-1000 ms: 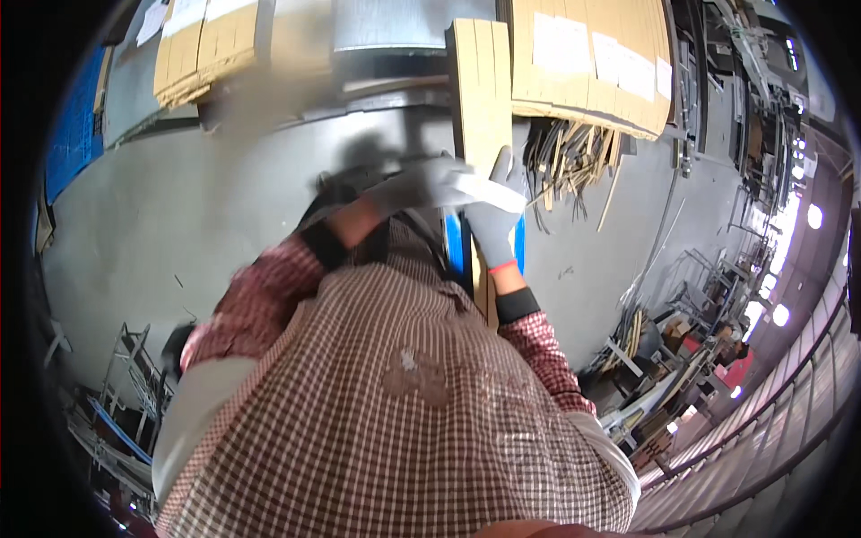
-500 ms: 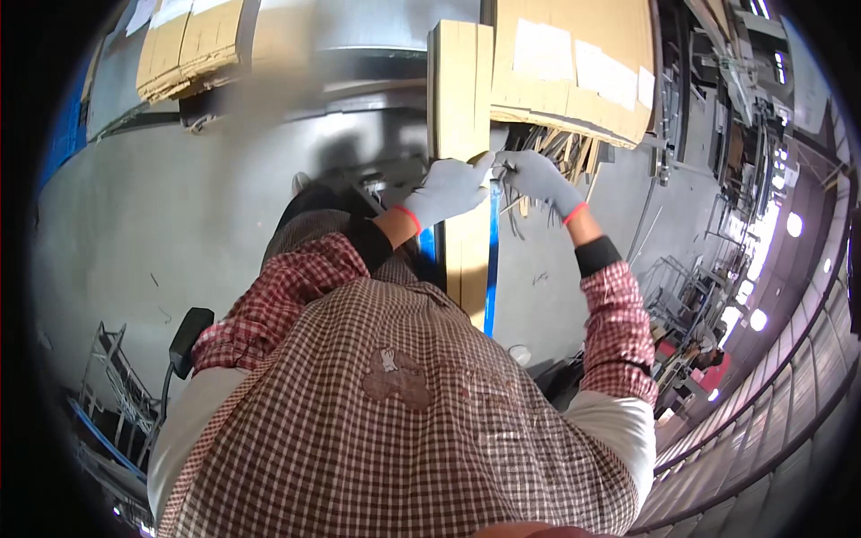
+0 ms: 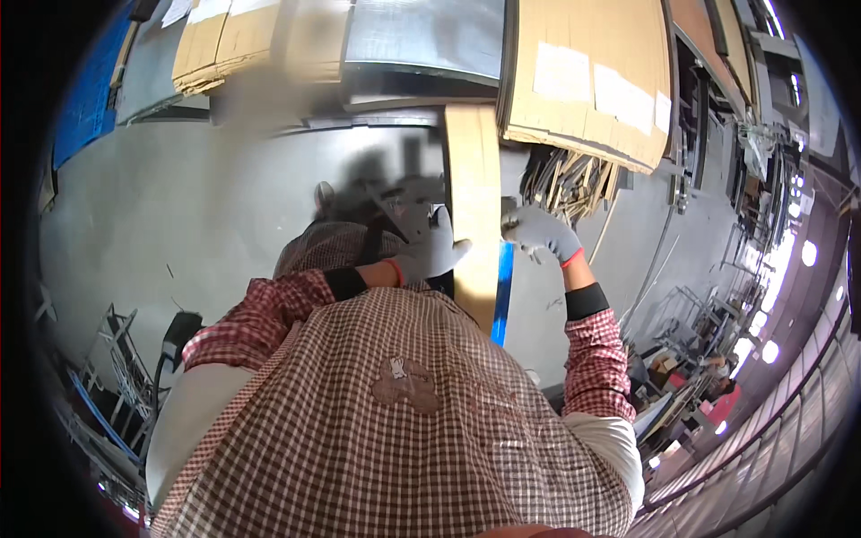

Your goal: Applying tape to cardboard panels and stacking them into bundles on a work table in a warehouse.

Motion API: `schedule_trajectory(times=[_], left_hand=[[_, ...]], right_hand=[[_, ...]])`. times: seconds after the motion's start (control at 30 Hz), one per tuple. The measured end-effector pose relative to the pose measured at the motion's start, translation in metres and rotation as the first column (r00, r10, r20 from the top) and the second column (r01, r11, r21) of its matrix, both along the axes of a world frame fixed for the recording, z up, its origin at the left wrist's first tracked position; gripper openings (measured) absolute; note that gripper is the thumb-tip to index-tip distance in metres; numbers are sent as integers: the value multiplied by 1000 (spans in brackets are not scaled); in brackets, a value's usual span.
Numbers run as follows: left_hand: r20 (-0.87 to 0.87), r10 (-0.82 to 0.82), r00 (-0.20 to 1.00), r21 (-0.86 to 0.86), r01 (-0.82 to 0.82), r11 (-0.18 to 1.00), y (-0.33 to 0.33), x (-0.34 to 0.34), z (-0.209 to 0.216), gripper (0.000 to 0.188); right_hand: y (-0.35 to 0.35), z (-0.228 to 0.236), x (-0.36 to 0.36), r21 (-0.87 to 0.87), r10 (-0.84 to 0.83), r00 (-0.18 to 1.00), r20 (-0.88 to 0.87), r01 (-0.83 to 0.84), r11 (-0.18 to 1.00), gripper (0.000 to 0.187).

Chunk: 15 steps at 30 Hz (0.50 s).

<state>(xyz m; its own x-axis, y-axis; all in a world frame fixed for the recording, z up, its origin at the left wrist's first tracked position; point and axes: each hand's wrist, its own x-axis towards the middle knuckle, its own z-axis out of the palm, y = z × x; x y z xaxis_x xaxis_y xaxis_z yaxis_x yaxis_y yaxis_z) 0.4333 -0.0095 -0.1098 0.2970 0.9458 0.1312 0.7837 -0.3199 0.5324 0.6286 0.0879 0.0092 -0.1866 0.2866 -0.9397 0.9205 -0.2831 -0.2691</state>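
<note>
1. From my remote seat, I see a large cardboard stack (image 3: 574, 121) bearing white sheets just beyond the work, with a heap of thin strips (image 3: 574, 186) beneath; a blurred patch veils the upper left.
2. At the far left stands a blue panelled thing (image 3: 90, 103); whether it holds anything, I cannot tell.
3. The long tan board (image 3: 475, 179) lies between my two hands, smooth-faced, its near end shaded, beside a blue bar (image 3: 504, 291).
4. My left hand (image 3: 430, 252) is spread, thumb at the board's edge; my right hand (image 3: 544, 233) is half-curled, its grip unclear.
</note>
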Motion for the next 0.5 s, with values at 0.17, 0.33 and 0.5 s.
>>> schedule_trajectory(times=[0.17,0.33,0.5], left_hand=[[198,101,975,-853,120,509,51,-1,45,94],[563,231,794,-606,206,768,90,-68,107,94],[630,28,776,-500,378,779,107,-74,142,84]], right_hand=[[-19,-39,15,397,234,967,95,-253,882,32],[2,32,-4,567,41,966,-257,116,815,35],[29,82,-88,481,275,774,-570,43,876,35]])
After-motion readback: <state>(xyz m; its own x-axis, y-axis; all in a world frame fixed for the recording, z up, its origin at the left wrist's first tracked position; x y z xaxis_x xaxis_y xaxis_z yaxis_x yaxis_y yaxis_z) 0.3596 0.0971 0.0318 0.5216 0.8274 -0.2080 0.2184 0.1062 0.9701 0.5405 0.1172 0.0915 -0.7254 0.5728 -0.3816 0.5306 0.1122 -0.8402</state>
